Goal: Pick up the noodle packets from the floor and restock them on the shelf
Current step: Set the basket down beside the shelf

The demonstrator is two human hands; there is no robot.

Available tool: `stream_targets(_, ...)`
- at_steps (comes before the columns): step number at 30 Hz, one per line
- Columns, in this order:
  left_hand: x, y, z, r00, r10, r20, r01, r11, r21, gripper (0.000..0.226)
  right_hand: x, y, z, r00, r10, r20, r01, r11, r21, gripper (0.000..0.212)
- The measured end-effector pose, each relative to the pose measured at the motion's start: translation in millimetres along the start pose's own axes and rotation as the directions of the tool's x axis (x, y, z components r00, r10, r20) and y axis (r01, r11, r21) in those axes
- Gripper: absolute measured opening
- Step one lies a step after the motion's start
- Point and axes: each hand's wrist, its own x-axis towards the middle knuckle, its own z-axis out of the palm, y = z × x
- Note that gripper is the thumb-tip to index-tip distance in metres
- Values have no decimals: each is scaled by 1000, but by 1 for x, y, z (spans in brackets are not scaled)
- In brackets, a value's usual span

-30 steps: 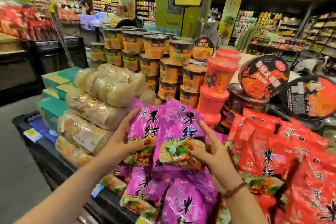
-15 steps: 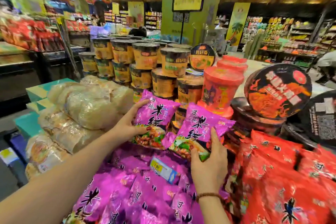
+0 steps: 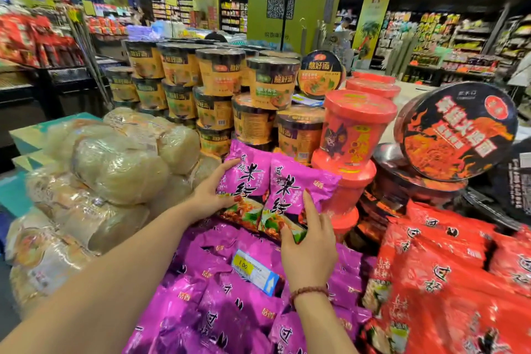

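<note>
Two purple noodle packets stand side by side at the back of the purple pile [image 3: 230, 304] on the display shelf. My left hand [image 3: 209, 195] grips the left purple packet [image 3: 248, 178] by its left edge, thumb on the front. On the right purple packet [image 3: 296, 190] lies my right hand [image 3: 309, 247], index finger stretched up its front and the other fingers around its lower corner. Both packets lean against the stacked cup noodles behind them. A bead bracelet sits on my right wrist.
Orange cup noodles [image 3: 221, 86] are stacked behind, red tubs [image 3: 353, 135] to the right of them. Clear bags of pale noodles [image 3: 115, 169] pile up at the left, red packets [image 3: 445, 282] at the right. A yellow-blue price tag [image 3: 255, 270] lies on the purple pile.
Both hands have carried the two purple packets forward and down from mid-air to the back of the purple pile, where they now stand against the cups.
</note>
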Motion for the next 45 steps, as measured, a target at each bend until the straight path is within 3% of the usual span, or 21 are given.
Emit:
stream_targets(2,0,-6,2,999,37,-5,-35,981,190,103,0,6,3,994,50,93,-50,999,-12,73)
stream_targets(4,-3,-8,5,999,43,9,-43,927,373,87,0,10,5,987,63,145,-63,998,-7,72)
stream_targets(7,-11,-18,13,986,153,-67,-78,774,628,81,1,11,4,982,51,183,-42,998,-54,72)
stream_targets(9,-13,-22,14,953,299,-40,-178,663,727,90,1,9,-1,991,6,130,25,972,-234,75)
stream_targets(11,-12,-23,11,941,330,70,-262,586,767,95,-1,11,-1,991,-136,-11,121,913,-389,82)
stream_targets(13,-9,-21,10,948,273,163,-290,535,794,100,-2,14,6,943,-330,-33,279,844,-457,88)
stream_targets(15,-7,-16,11,965,159,206,-259,491,832,103,3,18,13,881,-463,99,446,740,-504,92)
stream_targets(19,-7,-24,23,986,69,152,-167,337,927,87,12,28,25,878,-419,233,476,700,-533,75)
stream_targets(24,-6,-22,23,990,-39,134,-121,244,962,84,18,27,26,891,-347,291,453,705,-546,72)
stream_targets(26,-12,-11,20,987,-32,155,-138,303,943,81,17,20,19,892,-311,329,449,705,-549,69)
stream_targets(30,-42,13,6,984,130,118,-174,630,757,72,5,-5,-5,888,-242,391,415,788,-455,61)
stream_targets(36,-116,40,-34,946,316,69,-264,630,731,55,-40,-53,-34,887,-395,239,456,830,-321,44)
stream_targets(40,-182,37,-58,914,403,49,-323,649,688,50,-93,-81,-54,857,-476,196,513,817,-262,45)
stream_targets(45,-272,9,-90,907,418,51,-356,697,623,45,-181,-103,-68,853,-488,185,521,793,-314,41)
